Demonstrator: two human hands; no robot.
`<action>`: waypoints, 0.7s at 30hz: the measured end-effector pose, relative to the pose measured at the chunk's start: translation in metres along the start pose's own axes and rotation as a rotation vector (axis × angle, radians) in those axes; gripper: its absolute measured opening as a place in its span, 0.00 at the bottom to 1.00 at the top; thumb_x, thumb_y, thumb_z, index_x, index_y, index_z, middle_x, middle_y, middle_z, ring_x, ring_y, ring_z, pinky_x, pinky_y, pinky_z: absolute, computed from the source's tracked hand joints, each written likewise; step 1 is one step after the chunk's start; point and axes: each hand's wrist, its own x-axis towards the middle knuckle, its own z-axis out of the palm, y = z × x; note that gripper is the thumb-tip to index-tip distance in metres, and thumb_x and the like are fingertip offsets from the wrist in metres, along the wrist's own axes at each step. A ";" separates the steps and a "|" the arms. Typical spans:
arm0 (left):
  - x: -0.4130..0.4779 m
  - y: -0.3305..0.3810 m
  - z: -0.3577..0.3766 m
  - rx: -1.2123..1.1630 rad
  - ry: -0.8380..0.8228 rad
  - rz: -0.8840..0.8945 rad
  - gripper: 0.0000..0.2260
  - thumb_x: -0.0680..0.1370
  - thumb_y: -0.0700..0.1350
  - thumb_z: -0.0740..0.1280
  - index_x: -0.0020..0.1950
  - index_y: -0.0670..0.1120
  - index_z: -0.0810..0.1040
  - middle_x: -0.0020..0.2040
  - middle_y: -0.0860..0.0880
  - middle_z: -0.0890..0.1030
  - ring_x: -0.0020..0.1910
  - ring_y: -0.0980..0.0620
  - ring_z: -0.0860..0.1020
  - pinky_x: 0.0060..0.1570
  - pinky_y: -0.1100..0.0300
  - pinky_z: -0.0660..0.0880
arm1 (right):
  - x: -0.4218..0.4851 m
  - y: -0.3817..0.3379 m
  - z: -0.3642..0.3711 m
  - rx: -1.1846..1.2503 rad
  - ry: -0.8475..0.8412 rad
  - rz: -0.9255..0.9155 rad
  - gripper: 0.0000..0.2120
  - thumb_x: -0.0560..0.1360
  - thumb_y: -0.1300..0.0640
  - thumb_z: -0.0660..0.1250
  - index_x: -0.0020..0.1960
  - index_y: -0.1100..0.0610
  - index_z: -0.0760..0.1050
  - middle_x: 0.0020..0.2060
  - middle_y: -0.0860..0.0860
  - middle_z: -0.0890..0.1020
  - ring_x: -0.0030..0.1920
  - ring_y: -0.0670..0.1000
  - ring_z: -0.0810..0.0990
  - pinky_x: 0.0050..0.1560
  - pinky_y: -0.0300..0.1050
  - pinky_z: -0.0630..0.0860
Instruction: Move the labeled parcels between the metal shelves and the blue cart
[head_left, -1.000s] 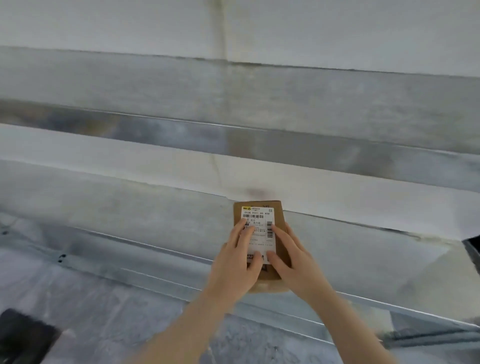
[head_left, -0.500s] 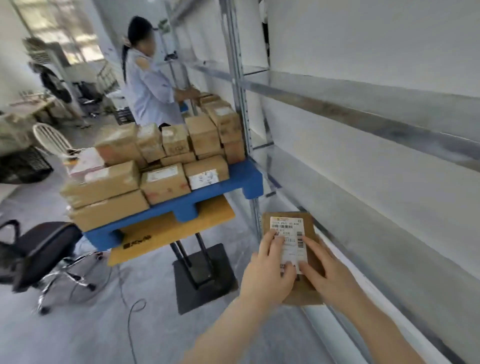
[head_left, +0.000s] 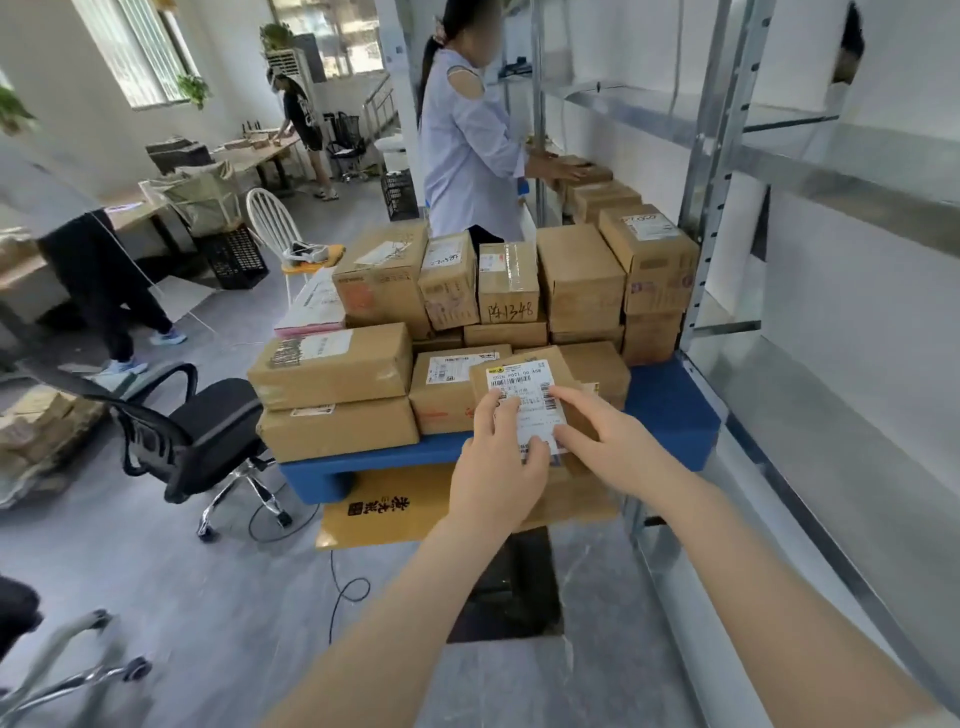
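Both the left hand (head_left: 496, 462) and right hand (head_left: 613, 441) grasp a labeled parcel (head_left: 524, 384) at frame centre; setting it onto the blue cart (head_left: 670, 410) likely comes next.

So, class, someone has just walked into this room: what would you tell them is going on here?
A person holds a small labeled parcel in both hands, left hand and right hand, over the near edge of the blue cart. The cart is stacked with cardboard boxes and stands beside the metal shelves. Behind the cart, another person in a light shirt handles boxes at the shelving. The parcel is not yet set down.
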 end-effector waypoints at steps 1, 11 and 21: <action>0.016 -0.004 0.002 0.007 0.017 -0.026 0.25 0.79 0.55 0.57 0.74 0.51 0.58 0.76 0.54 0.53 0.62 0.48 0.71 0.50 0.57 0.76 | 0.022 0.003 -0.001 0.009 -0.026 -0.023 0.23 0.78 0.46 0.59 0.71 0.37 0.58 0.75 0.46 0.60 0.73 0.49 0.61 0.70 0.49 0.62; 0.142 -0.061 0.005 0.035 0.094 -0.352 0.26 0.79 0.54 0.56 0.75 0.49 0.55 0.77 0.52 0.50 0.62 0.41 0.71 0.53 0.51 0.74 | 0.219 0.008 0.021 0.027 -0.364 -0.140 0.20 0.78 0.46 0.59 0.68 0.31 0.61 0.72 0.40 0.63 0.66 0.41 0.63 0.60 0.39 0.63; 0.176 -0.104 -0.005 0.237 0.027 -0.236 0.25 0.78 0.60 0.52 0.73 0.54 0.59 0.75 0.50 0.59 0.62 0.45 0.68 0.49 0.54 0.71 | 0.275 0.019 0.027 0.000 -0.507 -0.086 0.20 0.79 0.45 0.58 0.62 0.21 0.59 0.65 0.32 0.64 0.61 0.41 0.68 0.52 0.35 0.66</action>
